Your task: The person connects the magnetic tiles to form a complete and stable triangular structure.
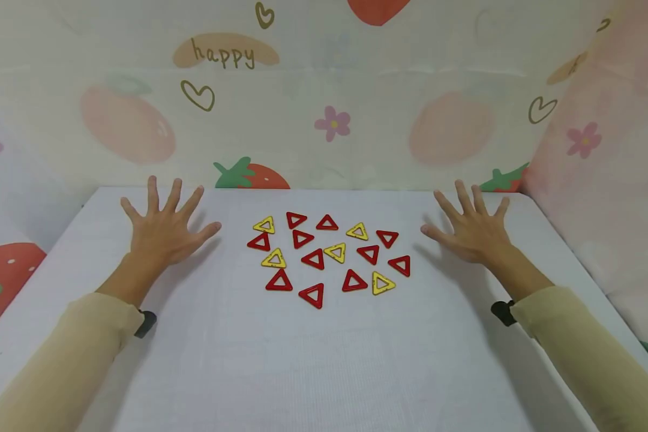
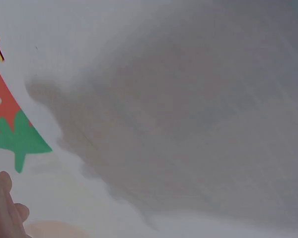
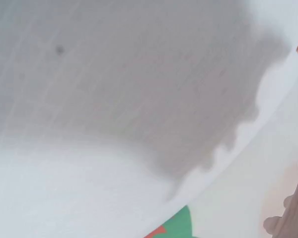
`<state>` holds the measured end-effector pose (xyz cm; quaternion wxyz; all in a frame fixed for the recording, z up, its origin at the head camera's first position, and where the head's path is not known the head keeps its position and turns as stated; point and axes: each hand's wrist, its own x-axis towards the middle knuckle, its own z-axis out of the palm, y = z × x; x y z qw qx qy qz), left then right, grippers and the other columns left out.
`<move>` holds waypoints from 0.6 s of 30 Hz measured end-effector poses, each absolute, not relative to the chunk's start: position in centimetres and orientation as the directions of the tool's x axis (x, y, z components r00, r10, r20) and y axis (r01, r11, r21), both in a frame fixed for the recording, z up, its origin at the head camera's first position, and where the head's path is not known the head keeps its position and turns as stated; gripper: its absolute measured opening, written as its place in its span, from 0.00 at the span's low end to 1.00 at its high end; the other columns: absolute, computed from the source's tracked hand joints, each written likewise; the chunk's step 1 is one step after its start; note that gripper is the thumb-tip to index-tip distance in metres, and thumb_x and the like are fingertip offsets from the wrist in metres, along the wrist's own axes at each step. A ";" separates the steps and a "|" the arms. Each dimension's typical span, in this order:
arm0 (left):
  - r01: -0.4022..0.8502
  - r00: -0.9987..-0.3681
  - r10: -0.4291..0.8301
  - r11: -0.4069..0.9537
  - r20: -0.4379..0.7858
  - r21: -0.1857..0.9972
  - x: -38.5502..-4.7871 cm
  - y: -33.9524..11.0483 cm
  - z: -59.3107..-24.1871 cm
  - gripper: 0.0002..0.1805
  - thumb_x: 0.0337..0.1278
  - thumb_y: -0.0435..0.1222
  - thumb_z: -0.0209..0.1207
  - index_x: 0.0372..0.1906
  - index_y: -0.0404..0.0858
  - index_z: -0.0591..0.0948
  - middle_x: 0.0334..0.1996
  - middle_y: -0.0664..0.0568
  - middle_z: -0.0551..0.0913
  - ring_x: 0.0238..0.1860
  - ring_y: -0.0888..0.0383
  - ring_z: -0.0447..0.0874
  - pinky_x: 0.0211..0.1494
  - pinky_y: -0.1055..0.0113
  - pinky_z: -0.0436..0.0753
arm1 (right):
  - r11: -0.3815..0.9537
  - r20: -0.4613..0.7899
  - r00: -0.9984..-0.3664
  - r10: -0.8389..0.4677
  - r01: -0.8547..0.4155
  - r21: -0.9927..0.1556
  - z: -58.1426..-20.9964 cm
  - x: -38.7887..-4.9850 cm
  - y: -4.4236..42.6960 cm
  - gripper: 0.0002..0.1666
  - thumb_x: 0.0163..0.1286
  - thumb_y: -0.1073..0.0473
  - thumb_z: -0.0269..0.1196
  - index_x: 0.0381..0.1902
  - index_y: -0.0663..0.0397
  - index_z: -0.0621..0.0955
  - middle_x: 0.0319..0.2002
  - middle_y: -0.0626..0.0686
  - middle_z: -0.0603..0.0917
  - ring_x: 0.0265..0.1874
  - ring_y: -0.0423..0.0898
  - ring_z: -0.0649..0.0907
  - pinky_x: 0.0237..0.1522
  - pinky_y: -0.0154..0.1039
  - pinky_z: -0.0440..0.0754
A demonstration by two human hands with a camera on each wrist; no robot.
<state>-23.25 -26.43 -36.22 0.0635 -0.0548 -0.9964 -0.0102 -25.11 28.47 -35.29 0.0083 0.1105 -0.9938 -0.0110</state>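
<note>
Several red triangle frames (image 1: pixel 313 259) and several yellow triangle frames (image 1: pixel 383 283) lie scattered flat across the middle of the white table, apart from both hands. To their left, my left hand (image 1: pixel 164 233) hovers with fingers spread wide, holding nothing. On the other side my right hand (image 1: pixel 472 231) is spread the same way, also holding nothing. In the left wrist view only part of the left hand (image 2: pixel 7 208) shows at the lower left corner. The right hand (image 3: pixel 290 210) is partly seen at the lower right of the right wrist view.
A white cloth covers the table (image 1: pixel 324 372). Behind it hangs a curtain (image 1: pixel 335 72) printed with hearts, flowers and strawberries, with similar cloth at both sides. Dark bands (image 1: pixel 147 324) circle both wrists, and hand shadows fall on the table.
</note>
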 end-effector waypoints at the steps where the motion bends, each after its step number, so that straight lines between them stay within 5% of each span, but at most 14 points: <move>1: 0.122 -0.984 0.120 0.993 0.133 0.005 -23.2 -26.2 -36.2 0.47 0.62 0.71 0.39 0.80 0.51 0.50 0.78 0.36 0.44 0.75 0.34 0.15 0.60 0.19 0.28 | 0.973 0.017 -0.973 -0.230 -0.230 0.023 -35.3 -25.0 28.3 0.54 0.67 0.19 0.38 0.81 0.39 0.44 0.79 0.62 0.35 0.76 0.68 0.39 0.59 0.80 0.24; 18: 0.316 -0.928 0.312 0.949 0.201 -0.014 -21.4 -21.2 -35.9 0.47 0.60 0.66 0.49 0.80 0.52 0.53 0.79 0.43 0.47 0.78 0.39 0.28 0.66 0.23 0.35 | 0.885 0.127 -0.878 -0.462 -0.464 0.014 -35.4 -23.7 25.0 0.55 0.67 0.25 0.50 0.81 0.40 0.44 0.80 0.56 0.43 0.78 0.58 0.46 0.66 0.75 0.37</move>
